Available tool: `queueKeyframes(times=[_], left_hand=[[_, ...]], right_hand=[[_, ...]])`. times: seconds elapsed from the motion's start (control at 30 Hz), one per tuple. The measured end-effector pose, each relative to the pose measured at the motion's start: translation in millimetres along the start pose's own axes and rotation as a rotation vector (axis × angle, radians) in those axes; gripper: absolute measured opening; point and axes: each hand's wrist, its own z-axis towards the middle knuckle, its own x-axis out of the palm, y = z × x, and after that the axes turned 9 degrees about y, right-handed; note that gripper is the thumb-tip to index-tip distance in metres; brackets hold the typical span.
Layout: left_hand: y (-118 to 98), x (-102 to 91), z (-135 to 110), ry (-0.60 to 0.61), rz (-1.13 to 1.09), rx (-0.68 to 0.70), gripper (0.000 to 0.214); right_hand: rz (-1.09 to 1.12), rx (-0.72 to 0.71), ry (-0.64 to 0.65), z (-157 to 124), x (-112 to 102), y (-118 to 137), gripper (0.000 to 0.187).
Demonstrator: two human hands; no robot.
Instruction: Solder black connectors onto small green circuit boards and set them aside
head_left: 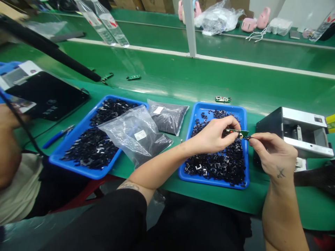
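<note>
Circuit board (243,133), green and thin, is up over the right edge of the right blue tray (214,183). The left hand (216,136) pinches it between thumb and finger. The right hand (276,151) pinches a tiny black bit (247,138) at the board's end; I can't tell if it is in or just close. The board might slip if the pinch is weak. The bit might bend if pushed crooked, or get lost among the black parts (214,167) if dropped.

Those are too many to count. Nearby are one more blue tray (75,170), two plastic bags (131,129) (167,118), one pair of pliers (53,138) and one boxy machine (306,116). Farther off lie at least three loose boards (223,99) (133,77) (107,76). Past them, two water bottles (95,22) (111,23) stand on the left.
</note>
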Motion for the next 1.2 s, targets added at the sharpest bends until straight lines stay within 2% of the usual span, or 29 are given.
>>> queueKeyframes(times=[0.33, 0.6, 0.73, 0.97, 1.07, 1.2], left_hand=[[-2, 0.8, -2, 0.015, 0.03, -0.015, 0.005], [-5, 0.4, -2, 0.073, 0.072, -0.001, 0.012], [-7, 3.4, -4, 0.081, 0.025, 0.025, 0.015], [-16, 26.0, -4, 0.144, -0.099, 0.035, 0.011], [-16, 40.2, 3, 0.185, -0.153, 0.105, 0.011], [-8, 57.0, 17, 0.269, -0.134, 0.196, 0.01]], right_hand=[[-0.065, 0.071, -0.014, -1, 0, 4, 0.022], [-0.21, 0.01, -0.059, -3, 2, 9, 0.016], [-0.279, 0.004, -0.068, -8, 0, 13, 0.016], [-0.406, -0.061, -0.088, -40, -16, 16, 0.008], [-0.463, -0.121, -0.098, -55, -30, 12, 0.012], [-0.684, -0.229, -0.067, -66, -47, 8, 0.014]])
